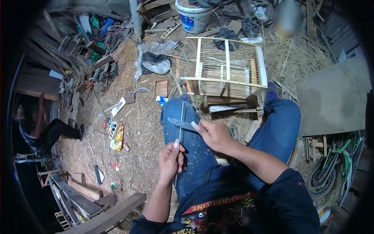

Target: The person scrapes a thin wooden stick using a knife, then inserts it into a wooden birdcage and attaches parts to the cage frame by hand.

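Observation:
My left hand (170, 160) pinches a thin pale stick (182, 119) that runs up over my jeans-covered thigh. In my right hand (212, 134) is a knife (178, 123), its blade lying across the stick above my left fingers. Pale shavings speckle the denim under both hands. Beyond my knees stands a wooden frame cage (228, 64) with many thin slats, apart from both hands. The knife's handle is mostly hidden inside my right fist.
Another person (43, 128) sits at the far left. A white-and-blue bucket (193, 17) stands at the back. On the littered ground lie a small wooden box (161, 87), a yellow packet (116, 136) and a grey plastic bag (156, 58). A large board (331, 97) is at the right.

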`<move>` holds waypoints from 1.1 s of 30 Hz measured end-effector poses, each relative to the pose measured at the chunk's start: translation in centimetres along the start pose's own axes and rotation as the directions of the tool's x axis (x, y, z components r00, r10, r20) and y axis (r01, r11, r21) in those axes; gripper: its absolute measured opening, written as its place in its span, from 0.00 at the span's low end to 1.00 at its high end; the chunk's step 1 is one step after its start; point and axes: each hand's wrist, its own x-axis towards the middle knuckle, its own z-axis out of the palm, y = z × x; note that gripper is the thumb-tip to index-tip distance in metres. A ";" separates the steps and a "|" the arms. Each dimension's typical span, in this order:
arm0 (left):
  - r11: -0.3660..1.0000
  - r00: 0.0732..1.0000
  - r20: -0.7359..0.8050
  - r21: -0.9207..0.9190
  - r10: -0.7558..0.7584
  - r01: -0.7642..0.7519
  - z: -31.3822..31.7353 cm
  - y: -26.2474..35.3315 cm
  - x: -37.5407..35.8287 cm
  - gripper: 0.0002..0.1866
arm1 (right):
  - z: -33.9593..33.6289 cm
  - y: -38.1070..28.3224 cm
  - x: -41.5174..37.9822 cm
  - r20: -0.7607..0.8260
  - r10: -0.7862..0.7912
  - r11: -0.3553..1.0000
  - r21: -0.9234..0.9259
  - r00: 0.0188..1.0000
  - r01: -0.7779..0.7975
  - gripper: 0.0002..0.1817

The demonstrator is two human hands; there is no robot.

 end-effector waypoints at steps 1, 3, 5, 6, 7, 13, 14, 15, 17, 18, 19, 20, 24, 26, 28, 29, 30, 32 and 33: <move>0.999 0.999 0.009 -0.013 0.037 -0.037 0.3 0.3 0.0 0.19 | -0.1 0.5 -0.1 -0.008 0.004 1.000 -0.007 1.000 -0.004 0.21; 0.998 0.998 0.036 0.012 0.059 -0.059 0.8 1.0 0.2 0.20 | -0.2 0.7 0.0 -0.094 0.101 0.846 0.532 0.990 -0.036 0.17; 0.999 0.994 0.108 0.016 0.033 -0.035 1.9 2.2 0.4 0.19 | -1.8 0.0 0.0 0.008 0.193 0.689 0.711 0.981 -0.141 0.14; 0.999 0.986 0.161 0.024 0.039 -0.044 2.3 2.3 0.7 0.19 | -2.5 -0.4 0.2 0.002 0.206 0.599 0.790 0.979 -0.128 0.15; 0.998 0.984 0.176 0.030 0.041 -0.047 2.9 2.5 0.9 0.19 | -3.4 -0.5 0.4 -0.005 0.219 0.501 0.858 0.976 -0.108 0.16; 0.998 0.929 0.370 0.054 -0.026 0.006 6.6 3.6 2.2 0.19 | -7.1 0.4 0.9 0.067 0.258 0.363 0.918 0.964 -0.161 0.11; 0.998 0.930 0.367 0.061 -0.035 0.013 7.1 4.1 2.4 0.17 | -7.5 0.6 0.9 0.035 0.268 0.400 0.905 0.963 -0.144 0.11; 0.998 0.927 0.373 0.067 -0.034 0.010 7.9 4.4 2.6 0.17 | -8.0 0.8 0.9 0.002 0.277 0.437 0.891 0.961 -0.128 0.12; 0.966 0.964 0.189 0.146 0.186 -0.215 9.9 4.6 3.0 0.12 | -8.4 1.4 0.8 -0.004 0.313 0.439 0.887 0.950 -0.141 0.12; 0.927 0.945 0.149 0.202 0.290 -0.316 10.7 4.8 3.3 0.09 | -8.4 1.8 0.8 -0.045 0.321 0.470 0.875 0.946 -0.118 0.12; 0.925 0.943 0.160 0.206 0.291 -0.320 11.0 4.4 4.1 0.09 | -8.4 2.0 0.8 -0.087 0.328 0.501 0.861 0.941 -0.095 0.12; 0.818 0.875 0.175 0.313 0.451 -0.483 11.3 3.4 5.4 0.08 | -8.7 2.3 0.6 -0.062 0.331 0.456 0.884 0.941 -0.102 0.12; 0.624 0.778 0.200 0.494 0.596 -0.605 13.9 3.2 6.9 0.11 | -9.0 4.0 0.3 -0.131 0.370 0.410 0.911 0.920 -0.035 0.11; 0.595 0.776 0.212 0.533 0.594 -0.602 15.2 2.6 7.7 0.17 | -9.3 5.3 0.1 -0.164 0.400 0.427 0.904 0.902 -0.025 0.11; 0.672 0.821 0.193 0.490 0.538 -0.556 16.5 2.2 9.0 0.19 | -10.4 6.2 -0.2 -0.148 0.462 0.407 0.911 0.875 -0.060 0.10; 0.742 0.861 0.157 0.450 0.483 -0.498 17.1 2.0 9.5 0.21 | -10.5 7.1 -0.3 -0.158 0.472 0.409 0.911 0.867 -0.056 0.10; 0.803 0.898 0.148 0.405 0.414 -0.437 17.8 1.9 10.0 0.22 | -10.4 8.3 -0.2 -0.183 0.495 0.401 0.916 0.849 -0.036 0.10; 0.807 0.904 0.201 0.407 0.378 -0.428 19.3 1.1 11.2 0.21 | -11.0 10.0 -0.7 -0.132 0.575 0.351 0.931 0.807 -0.098 0.10; 0.807 0.905 0.244 0.413 0.348 -0.422 20.2 1.0 11.7 0.20 | -11.5 10.6 -0.8 -0.142 0.578 0.358 0.929 0.803 -0.094 0.10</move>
